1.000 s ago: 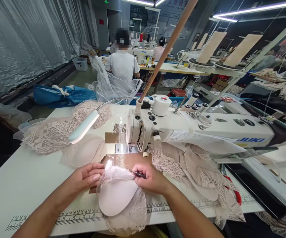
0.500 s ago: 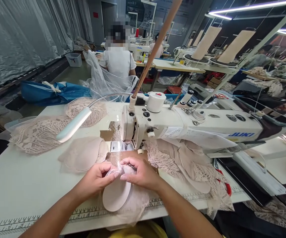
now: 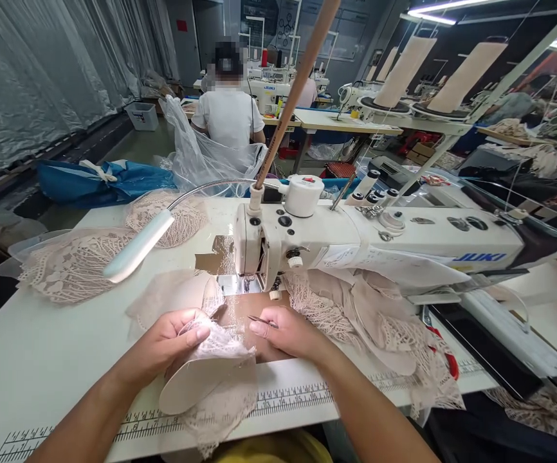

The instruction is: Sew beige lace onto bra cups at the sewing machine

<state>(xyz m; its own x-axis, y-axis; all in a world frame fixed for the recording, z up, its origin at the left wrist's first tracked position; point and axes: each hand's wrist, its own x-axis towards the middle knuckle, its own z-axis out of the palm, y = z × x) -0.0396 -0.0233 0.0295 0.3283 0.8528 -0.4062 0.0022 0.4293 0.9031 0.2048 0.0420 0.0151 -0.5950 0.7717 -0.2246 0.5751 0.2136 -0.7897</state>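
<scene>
Over the surface (image 3: 66, 350), lace (image 3: 220, 344) is being pinched at left by the left grip (image 3: 175, 331), a tool (image 3: 259, 319) by the right grip (image 3: 288, 329).

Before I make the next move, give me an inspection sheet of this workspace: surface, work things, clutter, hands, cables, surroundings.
Surface: white table with a printed ruler along its near edge.
Work things: lace-edged cup in front of the sewing machine.
Clutter: lace pieces at left, others below the machine's arm; red-handled tool at right, partly covered by lace.
Hands: left hand grips the cup's lace edge; right hand holds a small pointed tool.
Cables: nothing seen near the hands; the lamp hangs on a flexible metal neck.
Surroundings: person in a white shirt beyond, facing away; blue bag behind the table.
</scene>
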